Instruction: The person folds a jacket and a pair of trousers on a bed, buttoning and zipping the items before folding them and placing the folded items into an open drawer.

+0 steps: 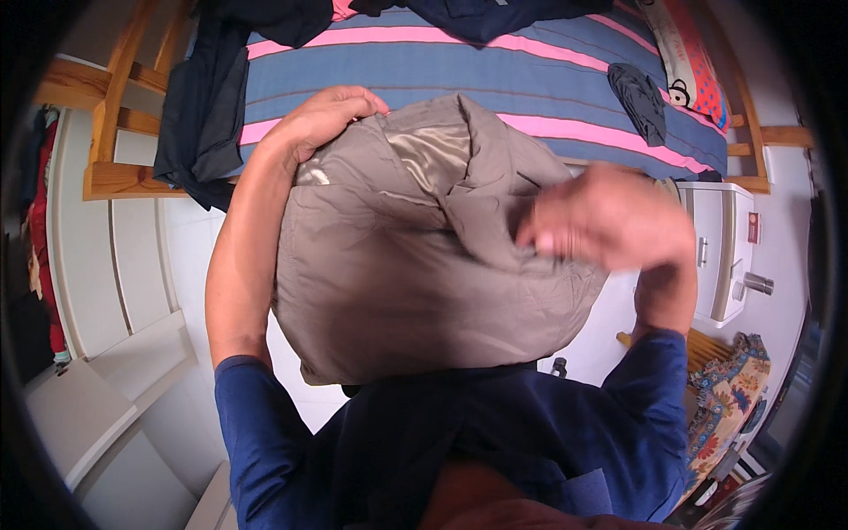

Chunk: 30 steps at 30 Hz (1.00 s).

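A grey-brown padded jacket [415, 274] spreads across in front of my body, partly folded over itself. Its shiny beige lining [433, 155] shows near the upper middle, beside a folded-back flap or collar. My left hand [331, 119] is closed on the jacket's upper left edge, with the fingers curled around the cloth. Over the right side of the jacket is my right hand [609, 216], smeared by motion. Its fingers point toward the folded flap, and whether they grip the cloth is unclear.
Beyond the jacket lies a bed with a blue and pink striped sheet [371, 66] and wooden rails. Dark clothes [212, 106] hang over its left end; a dark rolled cloth [638, 102] lies at right. A white cabinet [717, 252] stands right, white drawers or panels [132, 256] left.
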Each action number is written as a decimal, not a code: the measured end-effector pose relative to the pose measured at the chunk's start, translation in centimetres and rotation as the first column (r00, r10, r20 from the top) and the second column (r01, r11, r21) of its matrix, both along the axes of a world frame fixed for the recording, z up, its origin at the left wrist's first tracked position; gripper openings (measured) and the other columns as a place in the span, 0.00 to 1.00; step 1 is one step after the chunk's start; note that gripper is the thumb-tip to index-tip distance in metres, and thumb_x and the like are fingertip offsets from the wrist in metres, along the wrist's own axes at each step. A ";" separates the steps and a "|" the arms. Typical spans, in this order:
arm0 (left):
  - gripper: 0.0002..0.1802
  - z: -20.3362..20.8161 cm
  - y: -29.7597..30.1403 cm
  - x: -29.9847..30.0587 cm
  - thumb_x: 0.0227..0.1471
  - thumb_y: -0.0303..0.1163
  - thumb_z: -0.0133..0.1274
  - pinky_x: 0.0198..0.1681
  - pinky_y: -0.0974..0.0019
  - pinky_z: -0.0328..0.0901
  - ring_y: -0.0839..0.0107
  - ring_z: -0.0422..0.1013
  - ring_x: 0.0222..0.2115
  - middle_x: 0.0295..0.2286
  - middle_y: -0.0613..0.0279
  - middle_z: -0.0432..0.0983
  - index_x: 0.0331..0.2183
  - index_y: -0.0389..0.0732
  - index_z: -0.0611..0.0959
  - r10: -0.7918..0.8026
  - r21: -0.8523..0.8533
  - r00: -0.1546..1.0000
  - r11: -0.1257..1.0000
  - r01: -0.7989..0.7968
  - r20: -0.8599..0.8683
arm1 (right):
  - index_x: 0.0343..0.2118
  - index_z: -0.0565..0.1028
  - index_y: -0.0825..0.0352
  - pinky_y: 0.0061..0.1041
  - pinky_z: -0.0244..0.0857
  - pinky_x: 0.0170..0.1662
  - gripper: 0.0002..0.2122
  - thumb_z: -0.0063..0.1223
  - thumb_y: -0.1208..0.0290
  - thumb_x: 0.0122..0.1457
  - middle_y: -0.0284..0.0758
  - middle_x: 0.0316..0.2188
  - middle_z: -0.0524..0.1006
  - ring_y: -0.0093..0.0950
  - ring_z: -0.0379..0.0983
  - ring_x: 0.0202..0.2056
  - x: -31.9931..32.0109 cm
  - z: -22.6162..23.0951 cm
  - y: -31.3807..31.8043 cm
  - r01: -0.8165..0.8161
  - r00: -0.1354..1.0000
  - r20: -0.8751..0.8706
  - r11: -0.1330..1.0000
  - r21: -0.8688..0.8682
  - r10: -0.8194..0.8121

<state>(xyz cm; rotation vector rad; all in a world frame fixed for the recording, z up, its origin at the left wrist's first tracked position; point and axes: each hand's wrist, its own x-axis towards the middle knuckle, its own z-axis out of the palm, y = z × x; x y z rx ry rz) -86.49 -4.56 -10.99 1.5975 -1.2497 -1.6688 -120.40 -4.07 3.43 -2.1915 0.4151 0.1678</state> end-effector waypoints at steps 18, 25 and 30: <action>0.15 5.0 5.1 0.6 0.53 0.41 0.63 0.30 0.79 0.57 0.85 0.62 0.28 0.28 0.75 0.70 0.34 0.43 0.77 0.078 -0.383 0.991 0.923 -0.031 0.106 | 0.30 0.72 0.68 0.25 0.62 0.32 0.13 0.64 0.65 0.49 0.30 0.23 0.72 0.22 0.67 0.27 7.4 -6.2 -6.2 0.534 0.845 0.094 0.827 -0.173 -0.526; 0.19 7.7 7.5 -1.9 0.41 0.39 0.63 0.29 0.66 0.62 0.73 0.63 0.24 0.22 0.65 0.67 0.30 0.38 0.74 0.119 -0.523 0.869 0.834 0.175 0.481 | 0.26 0.73 0.68 0.31 0.63 0.30 0.13 0.63 0.63 0.50 0.38 0.19 0.73 0.30 0.69 0.23 5.3 -4.7 -3.2 0.448 0.894 0.198 0.807 -0.384 -0.402; 0.12 7.4 8.6 -3.0 0.42 0.33 0.55 0.32 0.60 0.65 0.61 0.69 0.24 0.24 0.53 0.73 0.28 0.34 0.77 0.207 -0.601 0.838 0.781 0.169 0.505 | 0.28 0.74 0.69 0.35 0.64 0.29 0.11 0.61 0.66 0.54 0.40 0.20 0.75 0.37 0.71 0.22 3.2 -4.2 -1.7 0.407 0.907 0.332 0.736 -0.540 -0.258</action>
